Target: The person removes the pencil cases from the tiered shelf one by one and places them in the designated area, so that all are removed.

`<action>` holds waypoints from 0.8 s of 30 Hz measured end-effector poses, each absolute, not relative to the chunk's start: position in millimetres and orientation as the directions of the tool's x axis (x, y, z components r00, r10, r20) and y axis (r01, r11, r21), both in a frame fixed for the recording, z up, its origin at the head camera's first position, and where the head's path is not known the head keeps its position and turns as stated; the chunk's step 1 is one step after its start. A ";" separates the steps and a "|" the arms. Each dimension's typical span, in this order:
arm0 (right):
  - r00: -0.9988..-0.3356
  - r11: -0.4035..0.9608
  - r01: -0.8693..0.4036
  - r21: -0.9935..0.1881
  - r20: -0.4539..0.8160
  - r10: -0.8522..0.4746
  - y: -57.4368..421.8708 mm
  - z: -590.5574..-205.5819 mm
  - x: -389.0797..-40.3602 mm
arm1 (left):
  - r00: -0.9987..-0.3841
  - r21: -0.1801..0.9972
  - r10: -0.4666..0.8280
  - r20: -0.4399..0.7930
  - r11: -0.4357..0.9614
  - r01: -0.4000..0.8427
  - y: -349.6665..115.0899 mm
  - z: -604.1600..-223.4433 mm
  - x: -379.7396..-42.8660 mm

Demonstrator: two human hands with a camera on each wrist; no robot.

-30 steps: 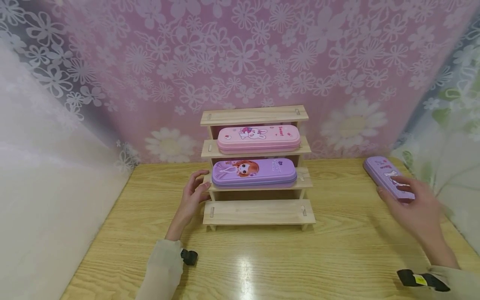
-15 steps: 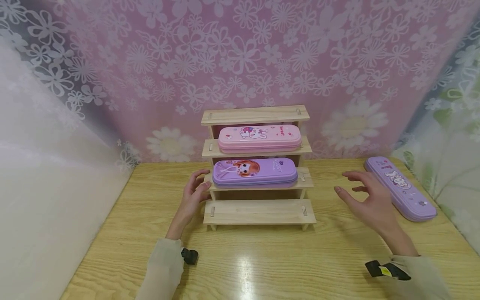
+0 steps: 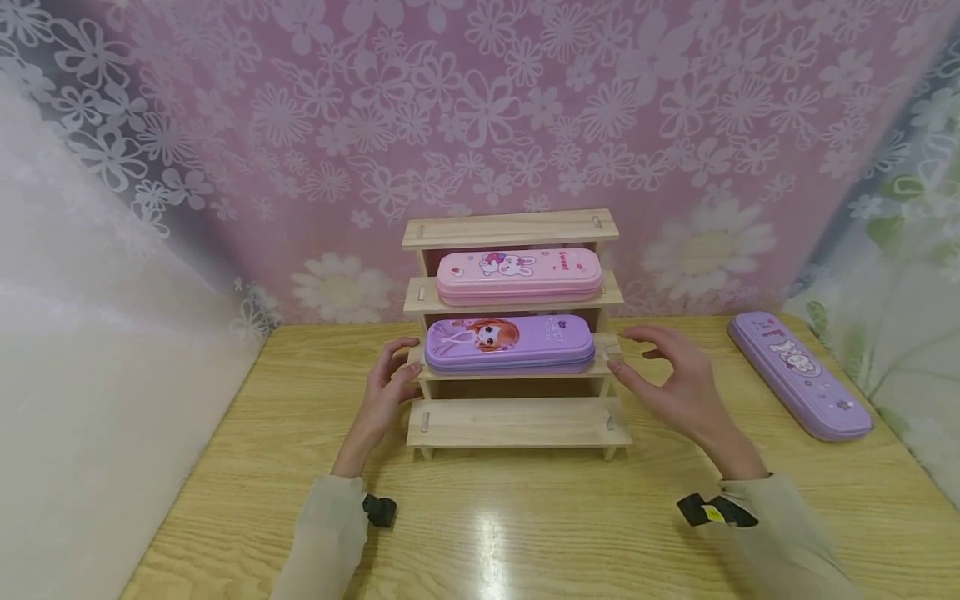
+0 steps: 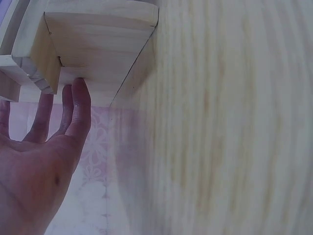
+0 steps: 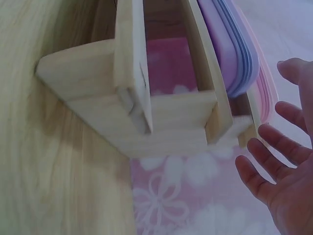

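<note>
A light wooden tiered shelf (image 3: pixel 517 421) stands on the table. A purple pencil case (image 3: pixel 555 346) with a red-haired doll picture lies on its second tier from the bottom, and a pink pencil case (image 3: pixel 472 279) with a rabbit on the tier above. My left hand (image 3: pixel 385 400) is at the shelf's left end; in the left wrist view its extended fingers (image 4: pixel 80 107) reach the side panel. At the right end, my right hand (image 3: pixel 686 387) has thumb and fingers spread close to the second tier. The right wrist view shows its palm (image 5: pixel 296 200) holding nothing.
Another purple pencil case (image 3: pixel 798 375) with a white rabbit lies slanted on the wooden table (image 3: pixel 562 525) at the right. A pink flowered backdrop (image 3: pixel 525 108) hangs right behind the shelf. Pale sheets flank the table on both sides.
My right hand has let go of the rabbit-printed purple pencil case and moved left to the shelf's right end. That case stays on the table; my left hand has kept its place.
</note>
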State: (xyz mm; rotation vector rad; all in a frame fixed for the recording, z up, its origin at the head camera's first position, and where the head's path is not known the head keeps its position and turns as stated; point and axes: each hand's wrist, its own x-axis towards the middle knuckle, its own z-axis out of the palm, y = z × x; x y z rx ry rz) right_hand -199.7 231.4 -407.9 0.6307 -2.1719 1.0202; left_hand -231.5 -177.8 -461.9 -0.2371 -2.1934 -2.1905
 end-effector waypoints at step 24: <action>-0.755 0.575 -0.627 -0.526 0.591 -0.283 191.4 -399.9 -215.3 | -0.985 0.989 0.087 0.148 -0.008 0.148 -177.9 -460.5 -230.7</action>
